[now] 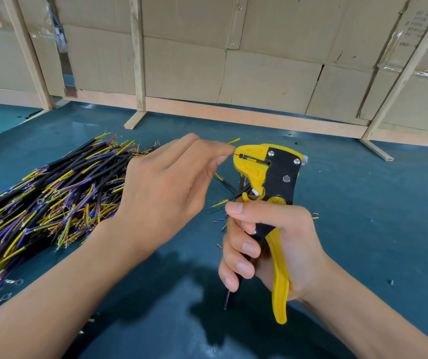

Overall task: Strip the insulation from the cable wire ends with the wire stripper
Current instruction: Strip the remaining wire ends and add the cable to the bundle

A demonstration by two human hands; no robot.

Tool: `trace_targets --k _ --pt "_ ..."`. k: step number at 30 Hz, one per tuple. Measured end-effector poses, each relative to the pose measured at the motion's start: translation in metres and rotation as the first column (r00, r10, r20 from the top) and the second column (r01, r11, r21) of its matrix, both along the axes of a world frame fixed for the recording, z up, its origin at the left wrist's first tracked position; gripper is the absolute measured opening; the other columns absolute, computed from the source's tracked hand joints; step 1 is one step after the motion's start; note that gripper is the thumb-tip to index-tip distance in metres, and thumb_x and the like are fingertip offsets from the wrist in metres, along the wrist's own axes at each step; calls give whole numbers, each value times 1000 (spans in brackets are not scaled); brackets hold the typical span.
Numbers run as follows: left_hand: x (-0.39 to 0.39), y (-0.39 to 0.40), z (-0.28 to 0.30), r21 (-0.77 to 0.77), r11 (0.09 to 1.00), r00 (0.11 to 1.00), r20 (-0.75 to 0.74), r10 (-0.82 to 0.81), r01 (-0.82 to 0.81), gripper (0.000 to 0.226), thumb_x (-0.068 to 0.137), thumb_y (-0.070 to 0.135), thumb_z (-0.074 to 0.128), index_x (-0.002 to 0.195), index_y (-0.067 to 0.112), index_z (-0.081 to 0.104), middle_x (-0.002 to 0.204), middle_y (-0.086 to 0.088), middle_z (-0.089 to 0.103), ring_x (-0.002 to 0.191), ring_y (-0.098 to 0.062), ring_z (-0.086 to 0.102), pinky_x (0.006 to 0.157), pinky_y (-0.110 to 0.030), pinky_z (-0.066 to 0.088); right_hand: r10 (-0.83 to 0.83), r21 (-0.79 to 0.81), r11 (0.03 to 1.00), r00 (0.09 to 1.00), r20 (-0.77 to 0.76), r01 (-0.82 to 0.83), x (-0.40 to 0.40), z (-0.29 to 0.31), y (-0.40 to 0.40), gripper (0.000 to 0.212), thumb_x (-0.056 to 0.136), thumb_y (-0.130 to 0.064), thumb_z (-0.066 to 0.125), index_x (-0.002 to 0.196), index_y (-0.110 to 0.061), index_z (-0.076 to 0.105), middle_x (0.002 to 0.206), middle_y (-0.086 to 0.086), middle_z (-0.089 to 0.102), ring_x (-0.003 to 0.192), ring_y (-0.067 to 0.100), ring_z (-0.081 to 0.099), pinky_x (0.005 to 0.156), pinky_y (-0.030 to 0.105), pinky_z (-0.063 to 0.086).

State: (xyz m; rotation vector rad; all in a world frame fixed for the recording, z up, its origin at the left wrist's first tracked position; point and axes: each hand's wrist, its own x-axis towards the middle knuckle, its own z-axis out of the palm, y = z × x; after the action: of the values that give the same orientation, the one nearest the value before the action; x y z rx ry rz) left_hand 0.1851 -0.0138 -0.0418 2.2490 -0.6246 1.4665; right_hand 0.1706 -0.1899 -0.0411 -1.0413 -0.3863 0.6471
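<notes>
The right hand (272,244) grips the handles of the yellow-and-black wire stripper (267,177), head upright above the green table (363,203). The left hand (166,182) pinches a wire (233,141) at the stripper's mouth, probably a blue one fed inside. The cable pile (47,198) lies left; open tabletop lies right. Print on the cardboard (415,24) is unreadable.

left hand (163,182): bare, no glove, no ring | right hand (272,244): bare, short trimmed nails | both forearms bare, no sleeves, no watch or band
</notes>
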Motion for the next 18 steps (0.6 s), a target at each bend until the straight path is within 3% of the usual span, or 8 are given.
trace_targets --k 5,9,13,16,18 --pt "2 2 0 23 1000 1000 -3 9 -9 19 102 14 58 104 10 76 76 -1 64 63 -21 55 53 -34 45 -80 -84 994 995 -55 75 -1 4 1 46 85 -33 68 53 -17 40 40 0 30 27 16 30 38 20 36" --pt "3 2 0 73 996 999 7 50 -50 21 103 14 56 99 11 77 78 -2 67 63 -27 61 49 -43 47 -95 -102 991 994 -55 89 -4 5 2 44 83 -34 67 53 -18 39 41 0 29 27 16 29 38 20 35" --pt "8 10 -1 117 988 994 32 103 -106 21 98 5 57 93 12 76 80 -2 70 66 -28 65 47 -44 47 -177 -123 979 979 -99 164 -7 1 13 43 81 -32 69 55 -17 38 44 2 27 29 18 28 37 22 35" --pt "6 -2 -4 187 958 972 -55 230 -216 26 84 -2 59 94 17 75 81 -1 69 68 -29 65 47 -40 45 -335 -165 926 941 51 339 -10 -9 20 47 80 -24 74 51 -15 38 43 8 28 30 19 28 37 26 36" --pt "8 6 -3 115 927 895 -243 374 -356 33 83 2 58 103 23 73 92 -2 71 79 -31 67 54 -42 49 -458 -125 861 858 232 494 -20 -11 18 48 79 -23 70 47 -14 36 41 10 29 30 20 29 38 30 39"
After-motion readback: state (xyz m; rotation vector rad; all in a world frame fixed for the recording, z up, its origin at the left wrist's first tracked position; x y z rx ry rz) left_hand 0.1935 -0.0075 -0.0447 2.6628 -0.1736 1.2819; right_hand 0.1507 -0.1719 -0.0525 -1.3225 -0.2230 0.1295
